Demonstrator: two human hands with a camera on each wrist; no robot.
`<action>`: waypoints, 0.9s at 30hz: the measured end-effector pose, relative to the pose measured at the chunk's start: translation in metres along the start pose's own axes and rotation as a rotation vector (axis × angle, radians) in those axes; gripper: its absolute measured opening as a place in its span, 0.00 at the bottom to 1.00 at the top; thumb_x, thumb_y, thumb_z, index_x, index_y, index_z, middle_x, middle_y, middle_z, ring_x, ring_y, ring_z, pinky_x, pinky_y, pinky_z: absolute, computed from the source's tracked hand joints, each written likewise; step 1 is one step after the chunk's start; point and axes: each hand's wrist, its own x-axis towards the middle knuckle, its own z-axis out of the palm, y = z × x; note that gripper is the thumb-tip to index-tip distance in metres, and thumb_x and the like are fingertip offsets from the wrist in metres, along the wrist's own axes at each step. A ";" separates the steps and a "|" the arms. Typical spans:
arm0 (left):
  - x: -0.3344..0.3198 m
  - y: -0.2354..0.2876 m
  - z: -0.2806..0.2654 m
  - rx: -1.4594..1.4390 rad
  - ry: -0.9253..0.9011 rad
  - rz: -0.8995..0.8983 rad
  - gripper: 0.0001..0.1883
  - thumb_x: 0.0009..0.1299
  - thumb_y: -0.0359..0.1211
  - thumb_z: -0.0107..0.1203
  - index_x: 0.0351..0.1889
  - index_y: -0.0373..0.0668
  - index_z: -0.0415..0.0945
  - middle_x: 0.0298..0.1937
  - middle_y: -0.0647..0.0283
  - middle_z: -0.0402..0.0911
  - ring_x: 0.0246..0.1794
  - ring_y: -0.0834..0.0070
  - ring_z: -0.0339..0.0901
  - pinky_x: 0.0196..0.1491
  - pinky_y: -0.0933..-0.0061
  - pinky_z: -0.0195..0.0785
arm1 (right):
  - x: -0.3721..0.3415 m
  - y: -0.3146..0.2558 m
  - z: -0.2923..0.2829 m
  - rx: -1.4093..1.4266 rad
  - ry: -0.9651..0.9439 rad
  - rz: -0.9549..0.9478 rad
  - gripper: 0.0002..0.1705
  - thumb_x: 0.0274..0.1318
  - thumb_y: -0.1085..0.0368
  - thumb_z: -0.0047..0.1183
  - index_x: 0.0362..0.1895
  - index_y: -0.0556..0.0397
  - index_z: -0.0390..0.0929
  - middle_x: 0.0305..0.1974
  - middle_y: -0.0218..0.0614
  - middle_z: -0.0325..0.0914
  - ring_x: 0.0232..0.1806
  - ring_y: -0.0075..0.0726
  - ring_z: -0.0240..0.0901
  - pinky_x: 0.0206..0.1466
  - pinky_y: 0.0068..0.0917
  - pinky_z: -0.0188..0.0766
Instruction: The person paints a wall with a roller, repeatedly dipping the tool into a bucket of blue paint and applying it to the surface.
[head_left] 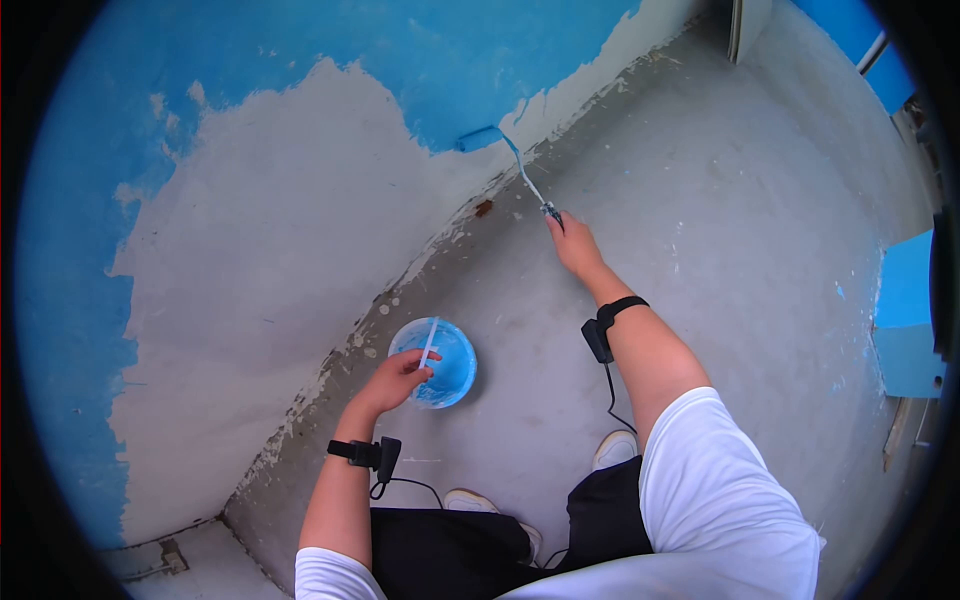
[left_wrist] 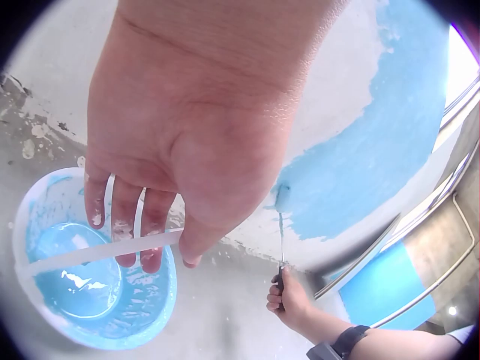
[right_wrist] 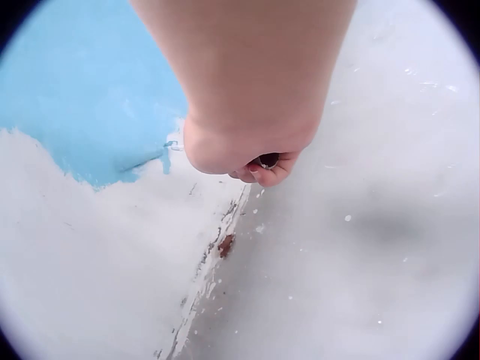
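Head view, please: what does each hand hold, and where is the tool?

The right hand (head_left: 577, 248) is wrapped round the dark grip of a blue cylindrical paint roller on a thin bent rod (head_left: 480, 139). The roller lies ahead and to the left of this grip, and it seems to touch the wall. The left hand (head_left: 398, 378) holds the flat white plastic strip handle (left_wrist: 105, 251) of a round white bucket with blue paint inside (head_left: 463, 358). The bucket is just under these fingers; if its base touches the floor, I cannot tell.

How much is done?

On the pale plaster wall (head_left: 280, 220), the upper part is blue, with a ragged border. I judge the work is partly finished: the large pale area left of the right hand and a narrow low band ahead of it remain.

And the room for moving?

The chipped wall-floor seam (head_left: 425, 262) runs between both hands and the wall, so low strokes should be careful. Right of the right hand, the grey concrete floor (head_left: 730, 230) gives wide space.
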 end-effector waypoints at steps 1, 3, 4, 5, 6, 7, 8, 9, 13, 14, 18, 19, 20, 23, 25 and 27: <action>0.001 -0.002 0.000 -0.004 -0.004 0.001 0.15 0.73 0.30 0.55 0.56 0.42 0.78 0.43 0.69 0.82 0.42 0.80 0.76 0.49 0.74 0.71 | -0.002 -0.001 -0.002 -0.015 -0.008 0.007 0.22 0.69 0.49 0.45 0.39 0.57 0.73 0.33 0.59 0.78 0.40 0.71 0.73 0.41 0.56 0.68; 0.002 -0.007 -0.001 0.003 -0.005 0.009 0.14 0.73 0.31 0.55 0.56 0.43 0.78 0.43 0.67 0.82 0.42 0.79 0.77 0.49 0.73 0.71 | -0.005 -0.002 -0.008 -0.042 -0.009 -0.004 0.21 0.69 0.49 0.46 0.38 0.57 0.73 0.33 0.59 0.79 0.40 0.71 0.73 0.41 0.56 0.68; 0.002 -0.007 -0.001 0.009 -0.006 0.015 0.14 0.72 0.31 0.55 0.55 0.45 0.79 0.43 0.66 0.82 0.43 0.77 0.78 0.49 0.72 0.72 | -0.005 0.000 -0.010 -0.070 -0.011 -0.016 0.21 0.68 0.49 0.46 0.38 0.57 0.74 0.33 0.58 0.79 0.39 0.71 0.73 0.40 0.56 0.68; 0.001 -0.006 -0.001 0.011 -0.006 0.016 0.14 0.72 0.31 0.55 0.55 0.45 0.79 0.43 0.66 0.82 0.43 0.77 0.78 0.49 0.72 0.72 | -0.006 0.002 -0.012 -0.069 -0.009 -0.016 0.21 0.68 0.49 0.46 0.38 0.57 0.74 0.33 0.58 0.79 0.39 0.71 0.73 0.40 0.56 0.68; 0.000 -0.005 -0.001 0.014 0.000 0.005 0.14 0.72 0.31 0.55 0.55 0.45 0.79 0.43 0.66 0.82 0.43 0.77 0.78 0.49 0.72 0.72 | -0.007 0.004 -0.015 -0.072 0.005 -0.047 0.21 0.68 0.49 0.47 0.37 0.57 0.73 0.31 0.57 0.78 0.36 0.70 0.73 0.38 0.54 0.67; -0.001 -0.004 -0.001 0.017 0.007 -0.005 0.14 0.72 0.31 0.55 0.55 0.45 0.79 0.43 0.66 0.82 0.43 0.77 0.78 0.50 0.72 0.71 | -0.008 0.003 -0.018 -0.074 0.017 -0.079 0.21 0.68 0.50 0.47 0.37 0.58 0.73 0.30 0.57 0.77 0.33 0.69 0.72 0.36 0.52 0.67; -0.002 -0.003 0.000 0.018 0.008 -0.005 0.14 0.72 0.31 0.55 0.55 0.45 0.79 0.43 0.66 0.82 0.43 0.77 0.78 0.50 0.72 0.71 | -0.007 0.001 -0.020 -0.073 0.019 -0.080 0.21 0.68 0.50 0.47 0.37 0.58 0.73 0.30 0.57 0.77 0.33 0.69 0.72 0.36 0.52 0.67; -0.002 -0.002 0.000 0.016 0.011 -0.009 0.14 0.72 0.31 0.55 0.55 0.45 0.79 0.43 0.66 0.82 0.43 0.77 0.78 0.50 0.72 0.71 | -0.005 -0.001 -0.022 -0.036 0.043 -0.068 0.21 0.68 0.50 0.48 0.37 0.58 0.73 0.29 0.56 0.77 0.33 0.68 0.72 0.35 0.50 0.67; -0.004 0.001 0.000 0.008 0.009 -0.007 0.14 0.72 0.31 0.55 0.55 0.44 0.79 0.44 0.66 0.82 0.43 0.77 0.77 0.50 0.72 0.71 | 0.014 -0.033 -0.033 0.103 0.193 -0.126 0.22 0.68 0.50 0.48 0.39 0.59 0.74 0.32 0.58 0.77 0.37 0.69 0.73 0.39 0.51 0.68; -0.004 0.001 0.000 0.009 0.011 -0.009 0.14 0.72 0.31 0.55 0.55 0.44 0.79 0.44 0.66 0.82 0.43 0.77 0.77 0.50 0.72 0.71 | 0.021 -0.039 -0.033 0.105 0.191 -0.125 0.22 0.68 0.50 0.48 0.39 0.59 0.74 0.32 0.58 0.77 0.37 0.69 0.73 0.39 0.51 0.68; -0.005 0.003 0.001 0.014 0.016 -0.007 0.15 0.72 0.31 0.55 0.56 0.45 0.79 0.44 0.66 0.82 0.43 0.78 0.78 0.50 0.72 0.71 | 0.040 -0.057 -0.031 0.302 0.253 -0.174 0.22 0.69 0.50 0.47 0.40 0.59 0.74 0.30 0.56 0.76 0.35 0.68 0.72 0.38 0.47 0.68; -0.006 0.003 0.001 0.018 0.015 -0.008 0.15 0.72 0.31 0.55 0.56 0.45 0.79 0.44 0.66 0.82 0.43 0.78 0.78 0.50 0.72 0.71 | 0.043 -0.059 -0.029 0.351 0.236 -0.151 0.22 0.69 0.50 0.47 0.40 0.60 0.73 0.30 0.56 0.76 0.34 0.67 0.71 0.37 0.46 0.68; -0.005 0.002 0.001 0.020 0.016 -0.009 0.15 0.72 0.31 0.55 0.56 0.45 0.79 0.44 0.66 0.82 0.43 0.78 0.78 0.50 0.72 0.71 | 0.044 -0.060 -0.028 0.353 0.237 -0.151 0.22 0.69 0.50 0.47 0.40 0.60 0.73 0.30 0.56 0.76 0.34 0.67 0.71 0.37 0.46 0.68; -0.004 -0.001 0.000 0.013 0.016 -0.019 0.15 0.72 0.31 0.55 0.56 0.45 0.79 0.44 0.66 0.82 0.43 0.78 0.78 0.50 0.72 0.71 | 0.046 -0.059 -0.024 0.399 0.223 -0.129 0.22 0.69 0.50 0.46 0.39 0.60 0.72 0.29 0.56 0.75 0.32 0.67 0.69 0.37 0.46 0.68; -0.004 -0.001 0.000 0.012 0.018 -0.021 0.15 0.72 0.31 0.55 0.56 0.45 0.79 0.44 0.66 0.82 0.43 0.77 0.78 0.51 0.72 0.71 | 0.044 -0.056 -0.018 0.327 0.215 -0.089 0.21 0.70 0.50 0.46 0.40 0.60 0.72 0.30 0.57 0.76 0.35 0.69 0.71 0.38 0.48 0.68; -0.004 0.000 0.001 0.007 0.014 -0.018 0.15 0.72 0.31 0.55 0.56 0.45 0.79 0.44 0.66 0.82 0.43 0.77 0.78 0.51 0.72 0.71 | 0.036 -0.048 -0.011 0.259 0.217 -0.082 0.21 0.70 0.50 0.46 0.40 0.59 0.72 0.31 0.58 0.76 0.36 0.70 0.71 0.38 0.50 0.68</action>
